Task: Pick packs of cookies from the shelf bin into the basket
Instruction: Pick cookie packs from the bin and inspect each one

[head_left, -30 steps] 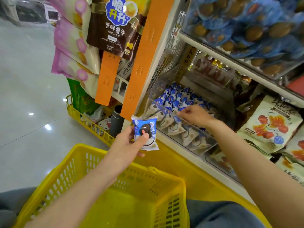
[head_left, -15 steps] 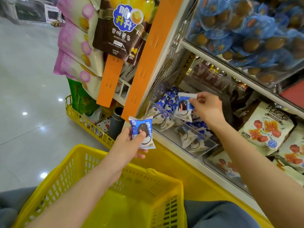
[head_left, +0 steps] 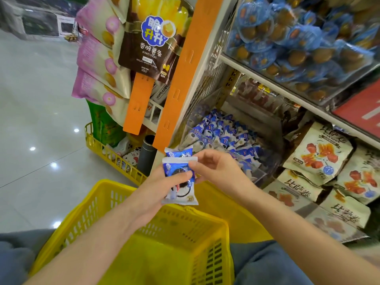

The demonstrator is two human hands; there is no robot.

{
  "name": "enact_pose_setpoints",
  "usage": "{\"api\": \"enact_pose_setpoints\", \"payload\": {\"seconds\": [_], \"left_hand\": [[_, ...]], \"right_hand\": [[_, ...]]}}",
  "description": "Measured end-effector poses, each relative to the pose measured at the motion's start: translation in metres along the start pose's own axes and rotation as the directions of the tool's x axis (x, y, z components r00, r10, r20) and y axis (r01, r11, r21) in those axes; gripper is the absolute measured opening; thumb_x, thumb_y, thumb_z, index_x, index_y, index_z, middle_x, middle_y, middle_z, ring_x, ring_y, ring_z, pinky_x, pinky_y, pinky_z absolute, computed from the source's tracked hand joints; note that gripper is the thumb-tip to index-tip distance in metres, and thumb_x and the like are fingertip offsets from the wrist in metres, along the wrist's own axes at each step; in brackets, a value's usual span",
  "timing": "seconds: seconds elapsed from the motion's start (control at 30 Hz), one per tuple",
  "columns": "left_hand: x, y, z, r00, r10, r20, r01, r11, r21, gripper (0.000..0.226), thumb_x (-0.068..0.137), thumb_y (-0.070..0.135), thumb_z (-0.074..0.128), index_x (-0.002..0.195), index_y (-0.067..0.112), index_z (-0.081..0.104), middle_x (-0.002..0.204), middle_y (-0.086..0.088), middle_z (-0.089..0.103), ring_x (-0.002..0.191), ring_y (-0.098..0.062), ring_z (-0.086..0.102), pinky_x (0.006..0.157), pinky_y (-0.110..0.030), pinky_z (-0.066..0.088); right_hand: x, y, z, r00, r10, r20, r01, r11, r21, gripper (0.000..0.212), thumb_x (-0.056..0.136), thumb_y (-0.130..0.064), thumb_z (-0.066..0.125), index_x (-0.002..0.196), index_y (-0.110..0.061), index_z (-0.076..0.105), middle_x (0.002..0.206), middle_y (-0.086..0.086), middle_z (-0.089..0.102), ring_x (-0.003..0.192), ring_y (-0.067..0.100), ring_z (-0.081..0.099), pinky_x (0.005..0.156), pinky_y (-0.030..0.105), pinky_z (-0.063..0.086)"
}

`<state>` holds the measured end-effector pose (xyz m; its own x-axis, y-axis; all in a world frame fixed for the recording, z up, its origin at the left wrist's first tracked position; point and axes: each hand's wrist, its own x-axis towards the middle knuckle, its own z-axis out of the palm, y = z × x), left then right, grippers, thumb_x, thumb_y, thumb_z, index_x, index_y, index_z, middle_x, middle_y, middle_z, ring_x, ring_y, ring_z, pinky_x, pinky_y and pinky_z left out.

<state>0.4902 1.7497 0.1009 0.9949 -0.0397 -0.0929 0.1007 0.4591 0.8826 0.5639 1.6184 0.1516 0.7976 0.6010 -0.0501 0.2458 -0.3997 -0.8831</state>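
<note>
Gripping the front cookie pack with its thumb laid across the blue and white wrapper, the left hand hangs just above the far rim of the yellow basket. A second cookie pack is tucked behind the first, with only its top part showing above it; I cannot tell which fingers hold it. The right hand meets the left from the other side, with its thumb and forefinger pinching the top right corner of the front cookie pack and its other fingers loosely curled. Neither pack touches the basket, which rests between the person's knees in grey-blue trousers. Just beyond the hands, on the lower shelf, the clear shelf bin holds a heap of cookie packs in the same blue and white wrapping. Beige snack bags with red pictures are stacked to the right of the bin, and blue-wrapped sweets fill the bin on the shelf above. To the left, a brown bag of potato sticks and pink bags hang beside two orange strips. A low yellow rack stands on the shiny floor below them.
</note>
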Motion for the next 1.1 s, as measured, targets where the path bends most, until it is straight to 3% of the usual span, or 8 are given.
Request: {"api": "enact_pose_setpoints", "payload": {"seconds": [0.13,0.27,0.37,0.5,0.67,0.8,0.97,1.1], "left_hand": [[-0.003,0.002,0.0,1.0,-0.009,-0.008,0.01,0.998,0.059,0.038,0.085,0.017,0.059,0.122,0.023,0.053,0.105,-0.003,0.071,0.096,-0.014,0.068,0.076,-0.025,0.056],[-0.003,0.006,0.001,0.998,-0.033,0.05,0.029,0.996,0.086,0.035,0.084,0.014,0.061,0.116,0.025,0.054,0.099,0.002,0.073,0.09,-0.011,0.069,0.069,-0.018,0.055],[-0.003,0.007,0.001,0.998,-0.046,0.041,0.041,0.993,0.109,0.036,0.084,0.018,0.063,0.118,0.027,0.054,0.102,0.007,0.072,0.094,-0.009,0.068,0.076,-0.021,0.055],[-0.003,0.01,-0.003,0.999,-0.048,-0.022,0.049,0.996,0.074,0.027,0.083,0.022,0.062,0.11,0.026,0.058,0.1,0.0,0.073,0.091,-0.014,0.069,0.079,-0.027,0.056],[0.001,0.012,-0.003,0.992,-0.092,-0.088,0.097,0.994,0.057,0.03,0.083,0.022,0.063,0.113,0.022,0.058,0.104,-0.007,0.071,0.094,-0.019,0.068,0.087,-0.037,0.054],[0.003,0.012,-0.002,0.99,-0.106,-0.092,0.113,0.99,0.082,0.03,0.083,0.024,0.063,0.113,0.024,0.058,0.103,-0.007,0.071,0.095,-0.02,0.068,0.093,-0.042,0.05],[0.004,0.012,-0.002,0.986,-0.13,-0.103,0.137,0.988,0.067,0.032,0.081,0.025,0.063,0.113,0.024,0.058,0.105,-0.007,0.071,0.098,-0.021,0.067,0.094,-0.043,0.049],[0.008,0.013,0.001,0.97,-0.185,-0.159,0.186,0.983,-0.01,0.03,0.085,0.019,0.061,0.115,0.015,0.059,0.106,-0.014,0.069,0.094,-0.025,0.067,0.089,-0.042,0.052]], "right_hand": [[0.006,-0.002,-0.006,0.988,-0.016,-0.153,-0.004,0.992,-0.13,0.008,0.091,-0.03,0.054,0.096,-0.027,0.06,0.096,-0.005,0.066,0.086,0.002,0.06,0.075,0.02,0.051],[0.01,-0.004,-0.012,0.977,0.208,0.05,-0.21,0.977,0.022,0.026,0.09,-0.029,0.055,0.113,-0.016,0.057,0.099,-0.002,0.069,0.091,0.009,0.067,0.072,0.021,0.056],[0.011,-0.004,-0.016,0.974,0.221,0.058,-0.222,0.975,0.01,0.023,0.09,-0.027,0.056,0.1,-0.007,0.063,0.091,0.002,0.073,0.08,0.007,0.069,0.063,0.017,0.055],[0.026,-0.011,-0.045,0.962,0.145,-0.23,-0.138,0.989,0.046,0.016,0.09,-0.023,0.057,0.086,-0.013,0.067,0.068,-0.004,0.071,0.057,0.002,0.064,0.053,0.013,0.051],[0.061,0.006,-0.1,0.789,0.027,-0.614,-0.25,0.927,-0.28,0.021,0.089,-0.029,0.059,0.09,-0.009,0.059,0.089,0.011,0.067,0.061,0.016,0.064,0.065,0.03,0.056],[0.076,0.033,-0.107,0.847,0.174,-0.502,-0.425,0.789,-0.444,0.022,0.089,-0.029,0.06,0.089,-0.007,0.059,0.088,0.019,0.065,0.073,0.029,0.067,0.073,0.041,0.057],[0.086,0.051,-0.102,0.924,0.287,-0.254,-0.383,0.708,-0.593,0.034,0.085,-0.035,0.064,0.07,-0.009,0.049,0.074,0.016,0.05,0.07,0.029,0.062,0.077,0.043,0.055],[0.095,0.05,-0.102,0.916,0.331,-0.226,-0.392,0.62,-0.68,0.043,0.083,-0.039,0.065,0.059,-0.016,0.037,0.065,0.011,0.044,0.064,0.026,0.061,0.058,0.029,0.039]]}}
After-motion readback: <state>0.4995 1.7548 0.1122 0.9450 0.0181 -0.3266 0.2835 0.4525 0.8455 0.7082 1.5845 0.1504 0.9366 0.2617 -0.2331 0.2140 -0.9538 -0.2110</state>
